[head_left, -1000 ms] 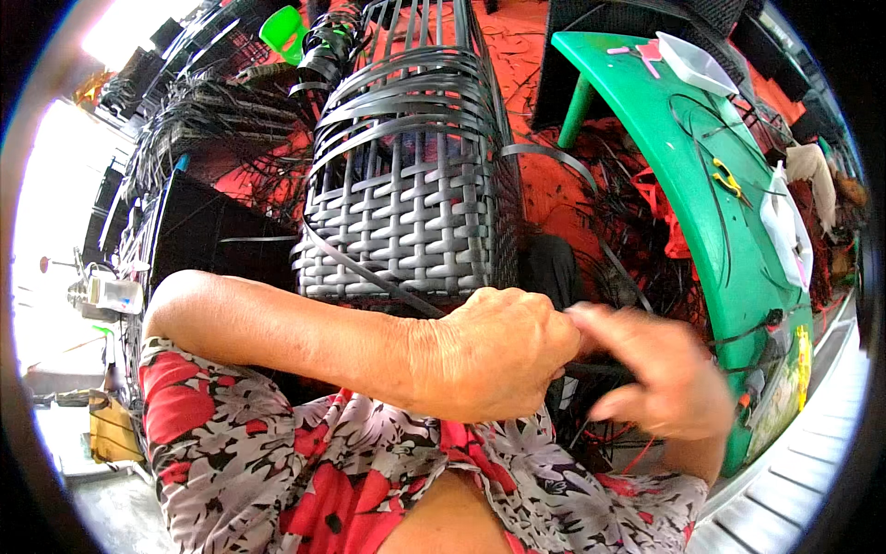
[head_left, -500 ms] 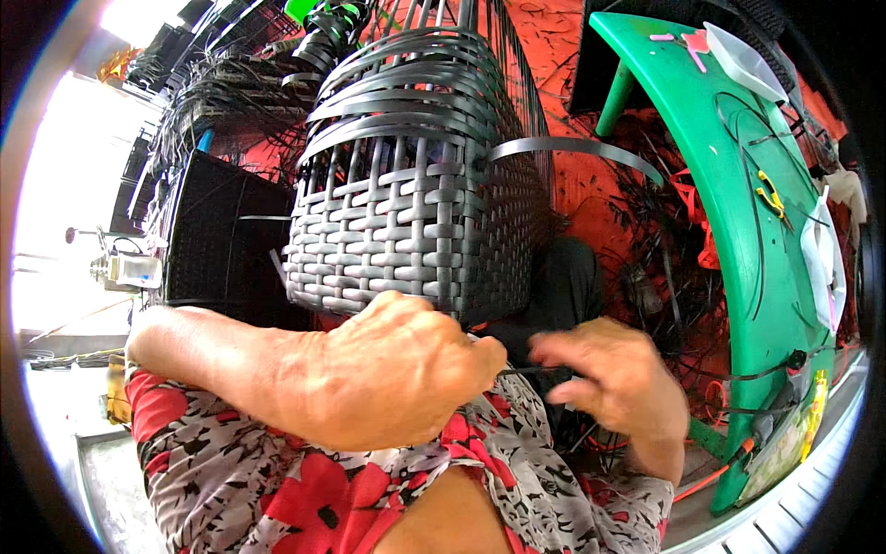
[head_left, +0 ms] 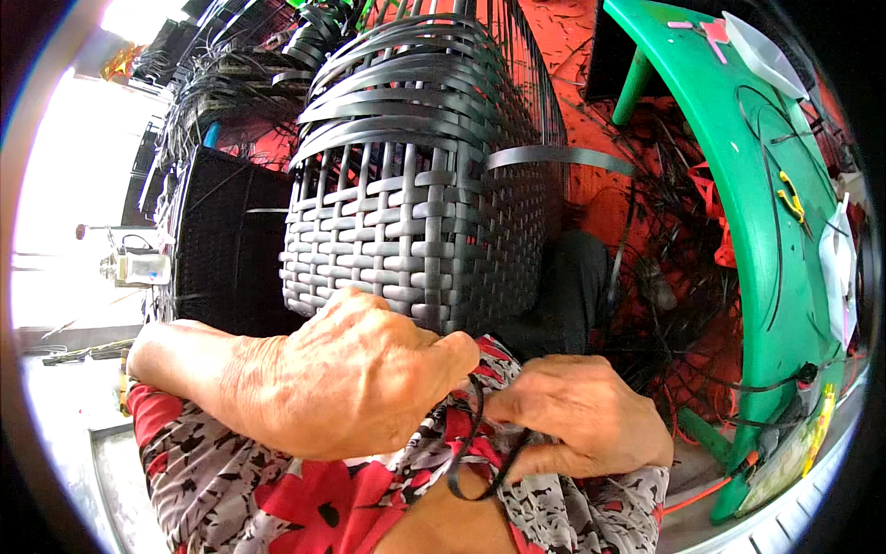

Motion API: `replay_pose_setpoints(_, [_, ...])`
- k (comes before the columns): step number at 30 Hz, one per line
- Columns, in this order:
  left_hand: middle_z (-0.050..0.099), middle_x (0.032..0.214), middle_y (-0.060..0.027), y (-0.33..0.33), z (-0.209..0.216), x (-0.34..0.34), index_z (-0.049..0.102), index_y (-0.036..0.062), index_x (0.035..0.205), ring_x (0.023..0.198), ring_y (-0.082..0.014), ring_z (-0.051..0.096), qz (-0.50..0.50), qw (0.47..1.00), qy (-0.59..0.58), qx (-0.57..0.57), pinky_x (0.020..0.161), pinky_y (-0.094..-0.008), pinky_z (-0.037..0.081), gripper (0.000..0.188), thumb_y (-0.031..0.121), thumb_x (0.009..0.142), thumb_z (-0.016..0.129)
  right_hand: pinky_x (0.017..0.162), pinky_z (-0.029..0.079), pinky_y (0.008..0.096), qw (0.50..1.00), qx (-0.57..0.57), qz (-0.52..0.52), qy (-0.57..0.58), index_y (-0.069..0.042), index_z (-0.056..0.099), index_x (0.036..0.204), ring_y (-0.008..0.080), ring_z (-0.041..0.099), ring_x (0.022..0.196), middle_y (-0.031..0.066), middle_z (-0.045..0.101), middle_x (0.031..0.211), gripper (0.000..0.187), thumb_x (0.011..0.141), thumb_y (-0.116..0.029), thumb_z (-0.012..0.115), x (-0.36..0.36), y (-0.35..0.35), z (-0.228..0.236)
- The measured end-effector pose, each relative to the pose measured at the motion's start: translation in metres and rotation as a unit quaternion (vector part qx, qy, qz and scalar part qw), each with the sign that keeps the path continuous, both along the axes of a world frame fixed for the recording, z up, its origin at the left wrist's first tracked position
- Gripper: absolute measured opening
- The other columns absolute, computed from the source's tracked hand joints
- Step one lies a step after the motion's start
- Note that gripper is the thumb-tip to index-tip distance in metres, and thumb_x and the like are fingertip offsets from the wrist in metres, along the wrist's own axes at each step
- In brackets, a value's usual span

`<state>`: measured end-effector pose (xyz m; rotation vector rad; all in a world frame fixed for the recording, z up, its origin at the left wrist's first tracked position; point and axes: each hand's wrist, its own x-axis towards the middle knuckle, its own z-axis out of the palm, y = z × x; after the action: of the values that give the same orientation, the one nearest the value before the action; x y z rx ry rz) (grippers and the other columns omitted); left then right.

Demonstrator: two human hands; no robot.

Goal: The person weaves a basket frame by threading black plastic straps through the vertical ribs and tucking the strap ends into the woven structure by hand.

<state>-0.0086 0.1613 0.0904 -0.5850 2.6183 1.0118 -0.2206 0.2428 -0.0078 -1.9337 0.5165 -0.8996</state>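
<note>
Red floor [head_left: 565, 37] littered with dark scraps [head_left: 678, 171] shows behind everything, across the upper middle of the frame. Largest of the objects is a black woven piece [head_left: 369, 245], box-shaped, at upper centre; it looks stiff and bulky, probably light for its size, and firmest to grip where the weave is tight. Down the right side curves a green surface [head_left: 715, 148]. At lower centre-left, the left hand [head_left: 360, 383] has its fingers curled together, seemingly clamped on a thin black strip [head_left: 454, 473], though their tips are turned out of view. At lower centre-right, the right hand [head_left: 591, 415] pinches the same strip between thumb and fingers. Smallest, the strip sags in a loop between them at bottom centre: likely feather-light, bendy, springy and a little slick, best pinched on either side of the slack.
</note>
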Motion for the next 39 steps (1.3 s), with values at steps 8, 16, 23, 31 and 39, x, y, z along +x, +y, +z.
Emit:
replay_pose_setpoints(8, [0.046,0.052,-0.005,-0.008,0.022,-0.006,0.047,0.0044,0.071,0.037,-0.0194,0.047,-0.061,0.993,0.004,-0.096,0.034,-0.036,0.033,0.015,0.006,0.07,0.062,0.072,0.05,0.0383,0.96,-0.059,-0.272,0.001,0.003,0.059,0.111,0.0341,0.063,0.08,0.0195,0.065,0.098,0.04,0.083,-0.025,0.059,-0.012,0.001,0.009])
replay_pose_setpoints(16, [0.046,0.052,-0.0064,-0.019,0.009,0.003,0.05,0.0039,0.074,0.037,-0.0242,0.046,0.015,0.995,0.081,-0.058,0.036,-0.0374,0.036,0.016,0.011,0.08,0.063,0.054,0.052,0.0353,0.96,-0.023,-0.266,0.082,0.003,0.061,0.108,0.0253,0.063,0.06,0.0119,0.065,0.078,0.034,0.074,0.002,0.065,0.0,0.0,0.011])
replay_pose_setpoints(23, [0.054,0.063,-0.0106,-0.023,0.001,0.011,0.057,0.0014,0.083,0.049,-0.0284,0.055,0.007,0.998,0.036,-0.042,0.046,-0.0322,0.044,0.01,0.009,0.083,0.064,0.062,0.052,0.0349,0.961,-0.074,-0.25,0.091,0.002,0.059,0.101,0.0271,0.062,0.075,0.0117,0.062,0.084,0.034,0.069,0.003,0.069,0.028,-0.011,0.013])
replay_pose_setpoints(31, [0.057,0.089,-0.0148,-0.067,-0.044,0.038,0.061,-0.0032,0.095,0.082,-0.0306,0.055,0.12,0.898,0.287,-0.31,0.074,-0.0368,0.044,0.013,0.006,0.085,0.058,0.063,0.047,0.0237,0.876,-0.06,-0.447,0.169,0.006,0.063,0.106,0.0153,0.056,0.07,0.0093,0.059,0.08,0.022,0.089,-0.007,0.057,0.019,-0.011,0.053])
replay_pose_setpoints(39, [0.042,0.123,-0.0218,-0.074,-0.075,0.04,0.049,-0.0031,0.109,0.112,-0.0406,0.04,0.148,0.875,0.325,-0.328,0.095,-0.0473,0.033,0.03,0.013,0.086,0.059,0.06,0.045,0.0242,0.845,-0.193,-0.471,0.163,0.001,0.067,0.103,0.0155,0.058,0.068,0.0095,0.062,0.079,0.023,0.081,0.003,0.064,0.036,-0.052,0.047])
